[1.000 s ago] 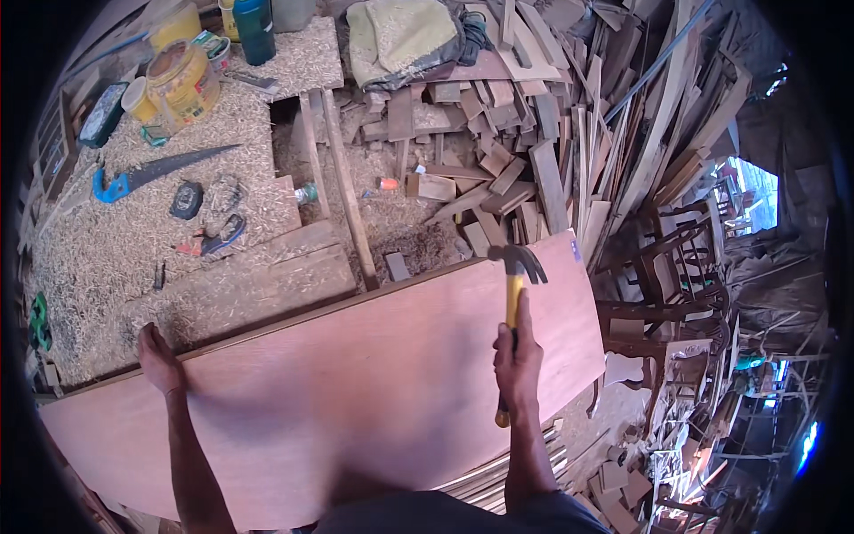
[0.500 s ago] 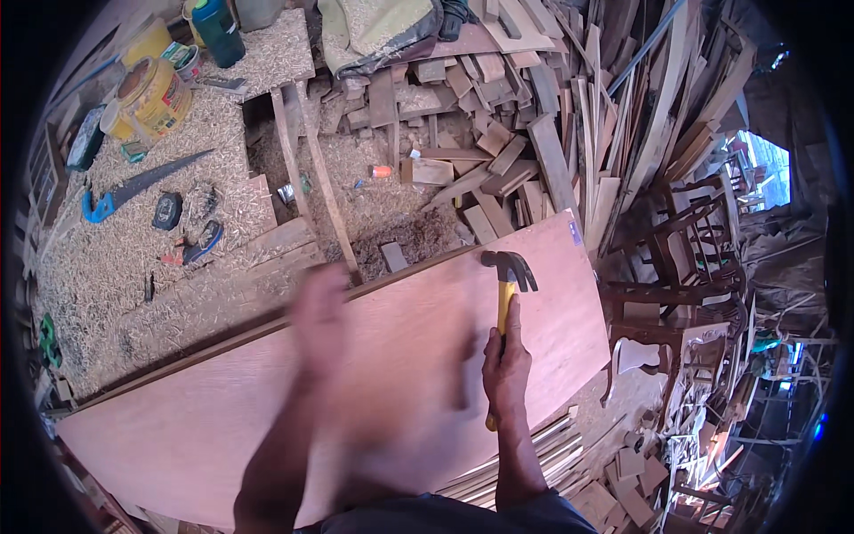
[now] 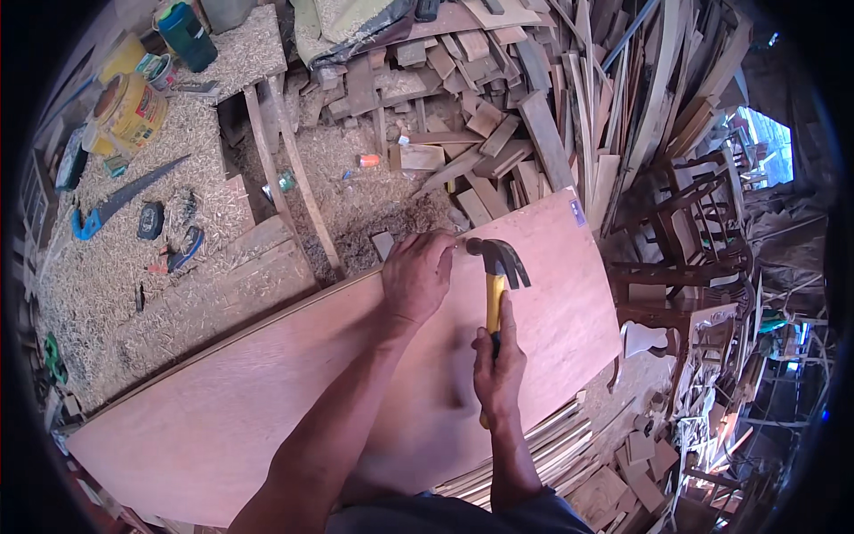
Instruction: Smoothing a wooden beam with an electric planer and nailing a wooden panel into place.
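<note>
A wide, pinkish plywood sheet (image 3: pixel 222 409) lies slantwise across the view in front of me. My right hand (image 3: pixel 500 369) grips a claw hammer (image 3: pixel 495 298) by its yellow and black handle, with the index finger laid along it. The dark hammer head is over the sheet near its far edge, its claw pointing right. Just left of the head, my left hand (image 3: pixel 418 278) rests at that far edge, its fingers drawn together in a pinch. Whatever is between the fingertips is too small to make out.
A bench strewn with shavings (image 3: pixel 205 258) holds a handsaw (image 3: pixel 129 196), a tape measure (image 3: pixel 150 220), a yellow bucket (image 3: pixel 133 116) and a green bottle (image 3: pixel 187 37). Wood offcuts (image 3: pixel 498 151) are heaped beyond the sheet. Wooden chairs (image 3: pixel 680 311) stand at right; thin strips (image 3: pixel 551 440) lie nearby.
My left hand has moved right and up to the sheet's far edge, beside the hammer head. The hammer has shifted slightly left, and the view has turned a little.
</note>
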`<state>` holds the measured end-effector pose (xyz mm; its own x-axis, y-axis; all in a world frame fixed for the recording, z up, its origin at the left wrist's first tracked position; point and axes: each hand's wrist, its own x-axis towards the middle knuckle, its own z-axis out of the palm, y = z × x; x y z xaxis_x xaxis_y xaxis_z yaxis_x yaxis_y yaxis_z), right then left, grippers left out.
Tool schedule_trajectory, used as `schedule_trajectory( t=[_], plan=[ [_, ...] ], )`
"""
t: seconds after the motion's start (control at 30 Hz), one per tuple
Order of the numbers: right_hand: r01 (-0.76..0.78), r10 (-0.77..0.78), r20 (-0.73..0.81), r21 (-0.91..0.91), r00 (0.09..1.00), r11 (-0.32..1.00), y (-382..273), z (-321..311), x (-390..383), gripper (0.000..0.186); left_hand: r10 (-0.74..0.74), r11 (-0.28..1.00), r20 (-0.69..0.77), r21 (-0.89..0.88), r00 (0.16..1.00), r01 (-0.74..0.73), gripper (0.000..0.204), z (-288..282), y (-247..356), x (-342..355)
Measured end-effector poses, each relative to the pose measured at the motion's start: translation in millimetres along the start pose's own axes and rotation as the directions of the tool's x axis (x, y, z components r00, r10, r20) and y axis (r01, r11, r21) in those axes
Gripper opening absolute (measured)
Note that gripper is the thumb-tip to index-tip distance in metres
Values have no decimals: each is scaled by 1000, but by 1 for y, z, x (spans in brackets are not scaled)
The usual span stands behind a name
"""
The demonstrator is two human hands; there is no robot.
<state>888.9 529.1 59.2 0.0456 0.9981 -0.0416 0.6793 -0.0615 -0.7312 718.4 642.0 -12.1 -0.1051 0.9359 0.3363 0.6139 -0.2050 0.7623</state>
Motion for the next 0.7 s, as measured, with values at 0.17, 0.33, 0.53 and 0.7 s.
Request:
schedule_trajectory(
  t=[0.17, 0.33, 0.53, 0.7],
  plan=[
    [33, -27, -91, 56, 995, 998, -13, -11, -13, 72, -19, 999, 22, 45, 1000, 18, 11, 0, 2, 1],
    [155, -161, -97, -64, 982, 986, -6, -5, -6, 69, -2, 1000, -23, 20, 1000, 3, 11, 1, 2, 2],
    [137, -139, -9, -106, 990, 985, -2, 1, -8, 70, -64, 997, 13, 39, 998, 63, 11, -1, 3, 2],
    [-68, 68, -11, 12, 998, 998, -16, -1, 0, 58, -103, 995, 54, 1, 993, 103, 13, -7, 7, 3]
  ],
)
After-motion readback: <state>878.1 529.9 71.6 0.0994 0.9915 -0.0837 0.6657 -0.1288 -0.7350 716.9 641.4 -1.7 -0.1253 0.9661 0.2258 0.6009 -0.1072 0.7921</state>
